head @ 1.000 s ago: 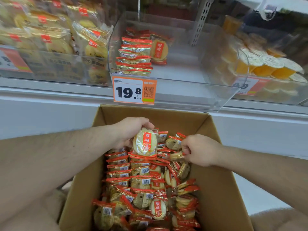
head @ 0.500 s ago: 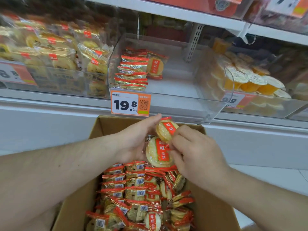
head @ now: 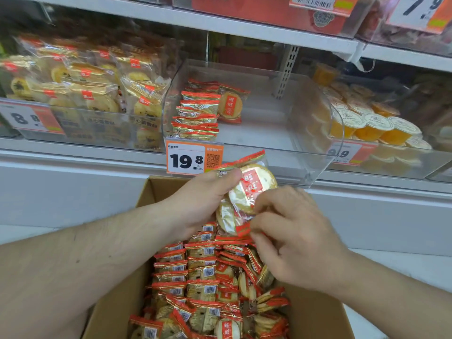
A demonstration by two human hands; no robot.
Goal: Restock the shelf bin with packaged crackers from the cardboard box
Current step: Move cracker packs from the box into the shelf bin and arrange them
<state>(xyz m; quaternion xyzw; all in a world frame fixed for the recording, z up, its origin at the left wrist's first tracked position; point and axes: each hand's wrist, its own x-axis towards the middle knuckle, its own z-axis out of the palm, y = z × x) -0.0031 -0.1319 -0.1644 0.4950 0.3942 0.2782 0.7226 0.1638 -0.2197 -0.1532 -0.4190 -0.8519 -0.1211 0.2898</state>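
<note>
Left hand [head: 203, 199] grips two cracker packets [head: 247, 194]; right hand [head: 291, 236] seemingly pinches their lower edge, bunching them for the shelf bin [head: 305, 165].

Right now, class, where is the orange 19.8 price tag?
In the head view, the 19.8 price tag hangs on the front lip of the clear shelf bin, left of centre, just above the cardboard box and the left hand.

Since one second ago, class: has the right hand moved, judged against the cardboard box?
Yes. The right hand has risen from the packets at the box's right side toward its far rim, meeting the crackers held by the left hand.
</note>
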